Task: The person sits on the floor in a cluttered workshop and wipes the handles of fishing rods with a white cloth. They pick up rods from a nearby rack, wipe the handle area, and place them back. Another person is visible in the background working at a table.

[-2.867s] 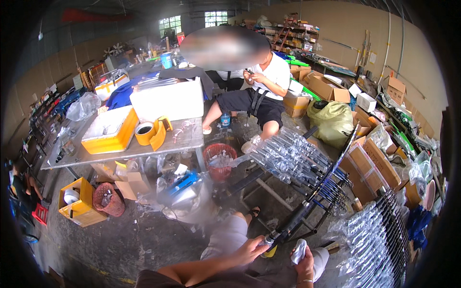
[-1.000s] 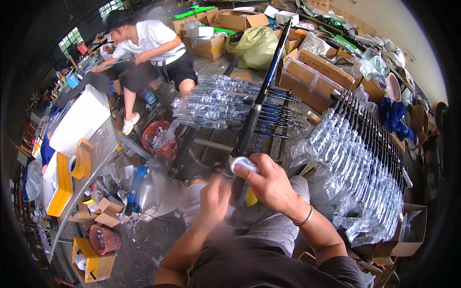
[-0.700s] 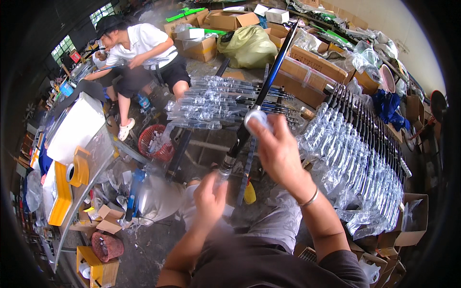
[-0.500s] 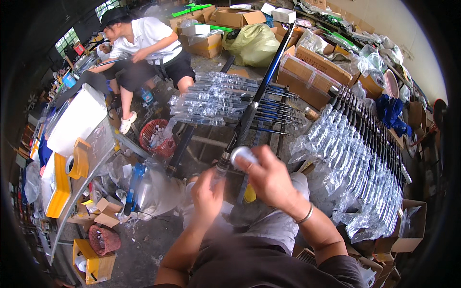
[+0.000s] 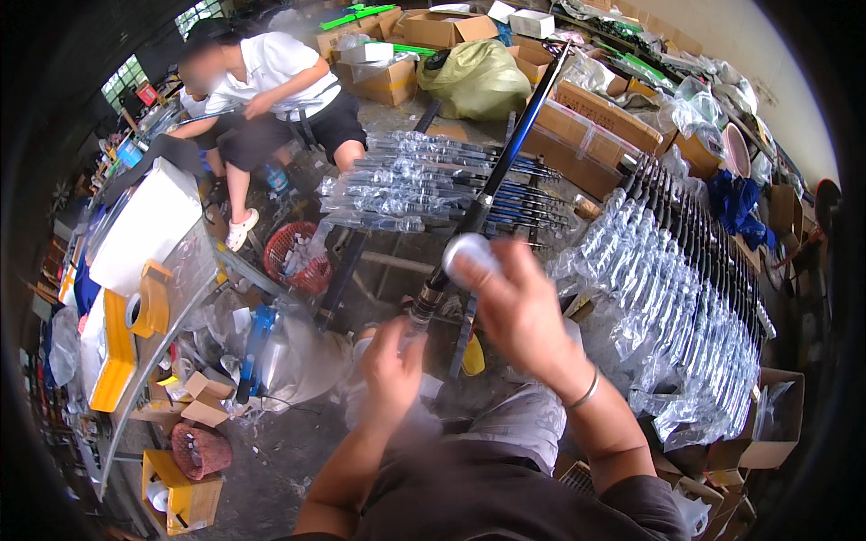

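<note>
A telescopic fishing rod, black and blue, slants up and away from me, its thick handle end nearest. My left hand is closed round the butt end, where clear plastic film shows by the fingers. My right hand, blurred by motion, pinches a small whitish round roll that looks like tape. The roll is right against the rod's handle, above my left hand. A metal bangle circles my right wrist.
Bagged fishing rods lie across a low rack ahead; a long row of bagged rods stands at the right. A person in a white shirt sits at the far left. A red basket and cardboard boxes are around.
My right hand and the roll have moved a little up and to the right along the rod. The rod has tilted slightly to the right. My left hand keeps its grip.
</note>
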### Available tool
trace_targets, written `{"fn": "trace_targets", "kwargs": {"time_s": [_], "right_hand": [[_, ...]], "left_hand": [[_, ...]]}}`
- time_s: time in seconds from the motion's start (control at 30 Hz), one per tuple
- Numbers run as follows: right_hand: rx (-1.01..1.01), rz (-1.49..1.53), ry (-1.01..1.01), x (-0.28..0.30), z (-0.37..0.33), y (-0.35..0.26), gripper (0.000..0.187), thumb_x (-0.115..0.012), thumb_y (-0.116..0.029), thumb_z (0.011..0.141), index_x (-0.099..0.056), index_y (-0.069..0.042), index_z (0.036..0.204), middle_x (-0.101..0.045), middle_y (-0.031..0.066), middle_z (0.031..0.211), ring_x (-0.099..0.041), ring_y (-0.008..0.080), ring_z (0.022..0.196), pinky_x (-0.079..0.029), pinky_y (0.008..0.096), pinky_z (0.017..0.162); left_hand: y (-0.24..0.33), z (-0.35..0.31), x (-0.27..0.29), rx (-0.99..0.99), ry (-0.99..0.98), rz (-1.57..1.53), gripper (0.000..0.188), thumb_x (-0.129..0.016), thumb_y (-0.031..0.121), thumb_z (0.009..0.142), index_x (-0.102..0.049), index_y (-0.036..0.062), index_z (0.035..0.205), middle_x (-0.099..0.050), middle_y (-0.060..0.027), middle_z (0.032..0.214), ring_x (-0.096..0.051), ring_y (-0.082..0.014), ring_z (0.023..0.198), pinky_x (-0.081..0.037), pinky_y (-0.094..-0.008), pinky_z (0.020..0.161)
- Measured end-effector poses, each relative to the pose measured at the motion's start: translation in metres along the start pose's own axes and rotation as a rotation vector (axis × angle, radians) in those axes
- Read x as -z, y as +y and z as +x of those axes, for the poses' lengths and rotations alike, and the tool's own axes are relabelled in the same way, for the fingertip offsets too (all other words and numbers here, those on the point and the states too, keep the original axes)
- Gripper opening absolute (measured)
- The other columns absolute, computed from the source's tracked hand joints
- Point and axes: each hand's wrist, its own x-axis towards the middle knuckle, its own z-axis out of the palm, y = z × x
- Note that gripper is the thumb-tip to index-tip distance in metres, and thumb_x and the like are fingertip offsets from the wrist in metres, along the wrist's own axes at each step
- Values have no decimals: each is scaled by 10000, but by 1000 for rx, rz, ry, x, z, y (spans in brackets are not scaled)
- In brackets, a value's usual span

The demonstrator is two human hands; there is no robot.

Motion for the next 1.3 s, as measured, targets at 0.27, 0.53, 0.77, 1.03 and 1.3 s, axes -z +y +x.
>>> {"fn": "trace_targets", "kwargs": {"time_s": [0.27,0.53,0.77,1.03,1.3], "right_hand": [[121,-90,-44,-14,-20,3,443,-633,-17,716,-621,-76,1155,-543,148,984,-595,290,831,-529,358,667],[-13,-51,150,2,20,27,424,-613,36,730,-643,-102,1130,-559,156,984,-607,317,822,-526,385,661],[139,89,-179,-20,-35,4,400,-615,-35,746,-641,-106,1140,-541,140,974,-594,303,837,-521,381,705],[-1,-28,169,4,26,34,487,-597,68,711,-624,-117,1161,-549,175,1038,-618,334,827,-536,394,677],[131,108,-86,-10,-28,6,440,-634,33,701,-656,-119,1113,-553,166,1022,-607,318,836,-533,383,681]], "left_hand": [[15,-2,-4,94,-105,-219,182,-656,75,834,-611,-7,990,-608,-106,838,-573,-208,684,-453,-317,644],[12,-9,-4,347,-220,-355,106,-590,81,900,-613,-15,937,-494,-22,813,-500,-78,619,-402,-239,541],[7,-12,-9,359,-247,-449,134,-572,114,920,-624,-2,963,-491,-10,845,-490,-66,615,-402,-225,522],[11,-17,-6,358,-310,-475,198,-563,175,949,-600,1,1036,-512,1,760,-465,-62,569,-402,-215,514],[-3,-18,0,688,-436,-927,234,-536,210,961,-568,9,1077,-532,8,716,-456,-58,555,-368,-207,479]]}}
